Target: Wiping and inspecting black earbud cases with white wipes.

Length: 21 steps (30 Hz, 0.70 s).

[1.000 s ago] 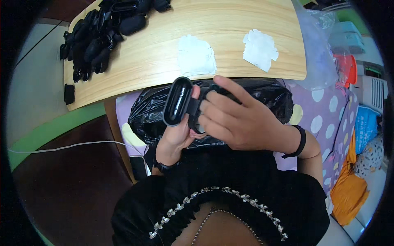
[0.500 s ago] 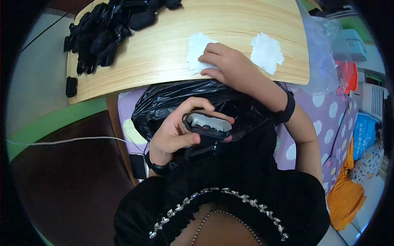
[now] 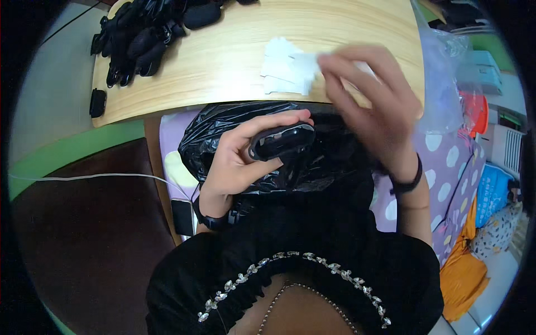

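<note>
My left hand [image 3: 234, 151] is closed around a small black oval pouch [image 3: 282, 144] with rounded ends, held above a black plastic bag on my lap. Its dark side faces up, and a thin pale edge shows along the rim. Over the table's near edge, my right hand [image 3: 379, 95] is smeared by motion, its fingertips pinching a thin white cut-out sheet [image 3: 304, 60]. That sheet sits just above a pile of similar white cut-out sheets [image 3: 282, 84]. Behind the right hand, a second white pile is mostly hidden.
Black pouches [image 3: 148, 47] are heaped at the table's far left, with one single black pouch [image 3: 97, 103] at the left corner. The black plastic bag [image 3: 206, 131] hangs below the wooden table [image 3: 234, 50]. A phone [image 3: 183, 216] lies by a brown chair [image 3: 89, 223].
My right hand has lifted off the left white pile and moved right with a sheet. My left hand has tilted the pouch, so its white inside no longer shows.
</note>
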### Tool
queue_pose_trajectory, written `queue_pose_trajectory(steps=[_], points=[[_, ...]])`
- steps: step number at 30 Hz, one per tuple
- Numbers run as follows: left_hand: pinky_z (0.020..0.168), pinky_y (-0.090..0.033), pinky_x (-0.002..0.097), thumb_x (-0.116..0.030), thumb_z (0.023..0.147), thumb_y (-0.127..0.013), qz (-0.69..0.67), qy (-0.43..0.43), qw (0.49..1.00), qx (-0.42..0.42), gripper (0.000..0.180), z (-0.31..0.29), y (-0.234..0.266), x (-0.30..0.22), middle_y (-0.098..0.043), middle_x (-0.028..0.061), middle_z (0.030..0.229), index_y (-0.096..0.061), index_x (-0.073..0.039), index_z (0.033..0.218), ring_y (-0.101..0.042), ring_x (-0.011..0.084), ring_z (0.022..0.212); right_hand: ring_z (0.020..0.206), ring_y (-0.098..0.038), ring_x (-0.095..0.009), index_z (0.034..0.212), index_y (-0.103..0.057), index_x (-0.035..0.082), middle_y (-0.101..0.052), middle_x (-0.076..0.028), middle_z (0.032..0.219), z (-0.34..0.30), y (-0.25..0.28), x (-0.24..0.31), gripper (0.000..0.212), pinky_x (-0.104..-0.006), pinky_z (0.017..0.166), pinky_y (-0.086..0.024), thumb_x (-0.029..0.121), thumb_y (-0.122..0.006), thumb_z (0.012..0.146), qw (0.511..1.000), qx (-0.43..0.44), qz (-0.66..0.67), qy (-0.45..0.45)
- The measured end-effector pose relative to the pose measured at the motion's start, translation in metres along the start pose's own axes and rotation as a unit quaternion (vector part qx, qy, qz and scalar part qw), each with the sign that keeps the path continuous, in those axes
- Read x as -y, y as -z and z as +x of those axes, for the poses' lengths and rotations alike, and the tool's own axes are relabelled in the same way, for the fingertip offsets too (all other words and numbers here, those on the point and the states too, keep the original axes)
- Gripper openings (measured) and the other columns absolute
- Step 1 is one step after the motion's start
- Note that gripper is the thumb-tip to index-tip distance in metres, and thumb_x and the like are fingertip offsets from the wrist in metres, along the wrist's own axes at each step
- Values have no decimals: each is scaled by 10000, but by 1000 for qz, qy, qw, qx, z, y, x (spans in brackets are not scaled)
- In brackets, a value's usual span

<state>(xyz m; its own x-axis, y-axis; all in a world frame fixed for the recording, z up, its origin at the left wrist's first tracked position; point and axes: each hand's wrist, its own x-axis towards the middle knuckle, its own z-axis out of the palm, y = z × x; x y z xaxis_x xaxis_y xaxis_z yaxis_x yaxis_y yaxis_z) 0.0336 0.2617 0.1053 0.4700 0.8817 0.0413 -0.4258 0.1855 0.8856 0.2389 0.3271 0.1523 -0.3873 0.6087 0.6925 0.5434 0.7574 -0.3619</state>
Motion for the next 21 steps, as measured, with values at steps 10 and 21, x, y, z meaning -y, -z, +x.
queue_pose_trajectory(steps=[10,21], points=[[1023,-381,369,-8,729,-642,49,5,996,-74,488,13,-23,-1,-555,219,1246,-554,47,1206,-530,262,1174,907,-620,-271,997,-640,-38,-608,-133,957,-47,10,56,310,-405,814,-510,35,-647,696,989,136,-27,57],[945,-470,308,133,727,-587,89,-17,996,-23,549,17,-18,8,-535,198,1268,-492,47,1260,-542,219,1154,858,-619,-227,959,-639,-24,-613,-126,939,-31,23,33,152,-318,812,-502,2,-614,812,973,129,137,-131]])
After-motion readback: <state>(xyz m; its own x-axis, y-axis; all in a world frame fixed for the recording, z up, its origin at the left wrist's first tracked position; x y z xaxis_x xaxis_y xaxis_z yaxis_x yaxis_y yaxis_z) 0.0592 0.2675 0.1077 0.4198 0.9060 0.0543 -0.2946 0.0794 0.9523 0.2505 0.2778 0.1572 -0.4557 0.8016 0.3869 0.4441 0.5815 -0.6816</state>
